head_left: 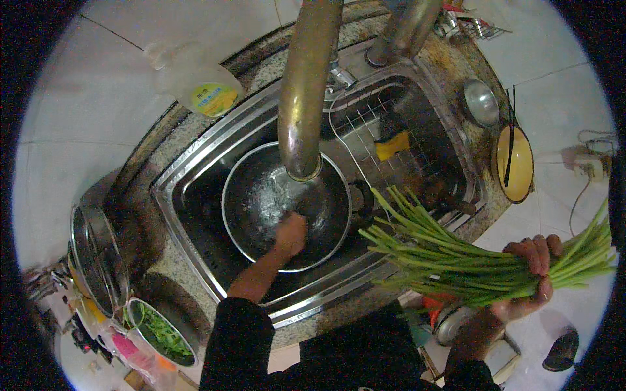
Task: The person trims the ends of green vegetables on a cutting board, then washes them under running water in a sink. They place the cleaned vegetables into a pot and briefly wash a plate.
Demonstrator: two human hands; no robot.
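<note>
My left hand reaches down into a dark round wok that sits in the left basin of the steel sink. Its fingers point down and away into the wok, where I cannot make them out. Water glints inside the wok, under the end of a thick metal faucet pipe. Off to the right, my right hand is wrapped around a big bunch of green vegetable stalks. The stalks lie sideways in the grip, their left ends fanned out over the sink's right front edge.
A wire rack with a yellow sponge is in the right basin. Right of the sink are a metal bowl and a yellow bowl with chopsticks. A plastic jug, a strainer and a greens bowl stand left.
</note>
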